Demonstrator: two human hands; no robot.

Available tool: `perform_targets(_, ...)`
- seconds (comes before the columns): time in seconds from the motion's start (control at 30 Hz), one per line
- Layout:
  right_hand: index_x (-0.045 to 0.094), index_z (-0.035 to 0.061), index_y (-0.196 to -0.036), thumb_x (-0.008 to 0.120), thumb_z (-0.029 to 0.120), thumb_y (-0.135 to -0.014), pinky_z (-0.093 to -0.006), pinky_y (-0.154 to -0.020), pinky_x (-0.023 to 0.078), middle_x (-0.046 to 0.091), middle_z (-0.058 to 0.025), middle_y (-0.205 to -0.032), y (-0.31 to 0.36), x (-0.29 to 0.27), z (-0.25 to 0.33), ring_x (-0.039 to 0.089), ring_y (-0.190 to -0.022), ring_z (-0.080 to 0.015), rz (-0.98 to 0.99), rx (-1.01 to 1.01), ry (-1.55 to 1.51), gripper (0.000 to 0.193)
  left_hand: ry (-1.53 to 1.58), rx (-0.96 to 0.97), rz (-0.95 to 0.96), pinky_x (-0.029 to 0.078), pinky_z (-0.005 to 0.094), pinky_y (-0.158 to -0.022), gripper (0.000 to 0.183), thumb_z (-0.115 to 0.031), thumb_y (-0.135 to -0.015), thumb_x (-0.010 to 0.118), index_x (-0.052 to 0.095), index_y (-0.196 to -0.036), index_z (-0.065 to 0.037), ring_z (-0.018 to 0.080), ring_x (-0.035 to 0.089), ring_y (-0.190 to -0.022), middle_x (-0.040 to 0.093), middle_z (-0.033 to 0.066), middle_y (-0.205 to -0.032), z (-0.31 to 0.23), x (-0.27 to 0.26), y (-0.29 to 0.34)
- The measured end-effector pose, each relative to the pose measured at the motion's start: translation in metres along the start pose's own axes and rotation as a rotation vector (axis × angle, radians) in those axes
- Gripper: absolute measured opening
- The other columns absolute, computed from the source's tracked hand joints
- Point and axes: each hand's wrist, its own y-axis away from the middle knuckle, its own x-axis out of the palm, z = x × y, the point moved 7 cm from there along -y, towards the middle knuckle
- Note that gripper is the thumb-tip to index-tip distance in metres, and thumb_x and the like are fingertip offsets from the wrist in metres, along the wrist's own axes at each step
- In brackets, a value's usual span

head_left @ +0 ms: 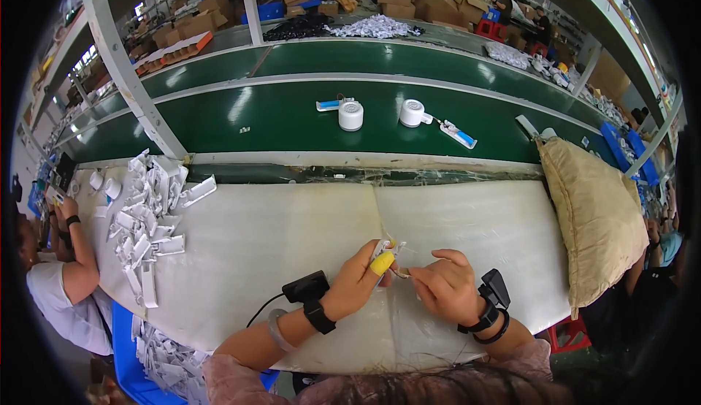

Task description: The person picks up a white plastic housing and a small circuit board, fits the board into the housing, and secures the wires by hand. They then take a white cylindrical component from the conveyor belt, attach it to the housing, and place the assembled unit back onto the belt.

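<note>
My left hand [352,287] is closed around a small white plastic part [381,246] over the middle of the worktable. Something yellow covers the left thumb, which presses on the part. Thin wires [400,272] run from it toward my right hand [447,288], whose thumb and index finger are pinched at their end, with the other fingers loosely curled. Both wrists wear black straps with small black boxes. Much of the held part is hidden by my left fingers.
White plastic housings [150,215] lie heaped on the left of the pale worktable [292,222]. A blue bin [135,376] of white parts stands below. Two round white devices [350,116] with wired strips sit on the green conveyor [277,116]. A tan sack [591,222] leans at right. A co-worker [66,288] is at left.
</note>
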Motion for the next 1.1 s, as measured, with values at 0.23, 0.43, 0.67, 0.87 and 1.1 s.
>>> perform_targets(0.23,0.061,0.0067,-0.09,0.07,-0.003,-0.071,-0.0412,-0.086,0.05,0.063,-0.0034,-0.07,0.003,-0.004,-0.016,0.06,-0.06,-0.0182,-0.038,0.102,-0.021,0.024,-0.031,-0.091,0.057,0.048,0.0251,-0.061,0.026,-0.017,-0.1,0.045,0.044,-0.123,-0.004,0.0083,0.053,-0.064,0.056,0.0036,-0.086,0.0,0.006,0.005)
perform_targets(0.43,0.059,0.0069,-0.086,0.072,-0.002,-0.073,-0.0446,-0.088,0.05,0.064,-0.0045,-0.074,0.006,-0.001,-0.015,0.062,-0.064,-0.0198,-0.132,0.098,-0.2,0.021,-0.077,-0.128,0.067,0.048,0.0244,-0.06,0.028,-0.007,-0.096,0.043,0.043,-0.124,-0.003,0.0084,0.052,-0.064,0.056,0.0041,-0.084,0.0,0.007,0.007)
perform_targets(0.67,0.063,0.0076,-0.086,0.076,0.002,-0.068,-0.0432,-0.089,0.049,0.066,-0.0026,-0.087,0.003,-0.007,-0.007,0.062,-0.076,-0.0174,-0.07,0.002,-0.068,0.023,-0.215,0.077,0.035,0.047,0.0258,-0.062,0.036,-0.002,-0.089,0.043,0.043,-0.125,-0.002,0.0093,0.054,-0.069,0.059,0.0059,-0.088,-0.01,0.008,0.009)
perform_targets(0.87,0.064,0.0086,-0.086,0.076,0.003,-0.068,-0.0419,-0.09,0.048,0.067,-0.0019,-0.09,0.003,-0.004,0.001,0.064,-0.077,-0.0171,-0.064,0.0,-0.078,0.023,-0.52,0.357,0.007,0.048,0.0334,-0.077,0.038,-0.005,-0.087,0.048,0.045,-0.124,-0.001,0.0235,0.061,-0.086,0.06,0.0151,-0.101,-0.023,0.011,0.013)
perform_targets(1.1,0.064,0.0091,-0.084,0.076,0.003,-0.069,-0.0463,-0.098,0.041,0.066,-0.0018,-0.085,0.0,-0.007,0.005,0.066,-0.075,-0.0174,-0.057,-0.021,-0.067,0.02,-0.46,0.298,0.035,0.047,0.0343,-0.082,0.038,-0.004,-0.087,0.048,0.045,-0.125,-0.001,0.0284,0.061,-0.091,0.06,0.0168,-0.105,-0.021,0.012,0.013)
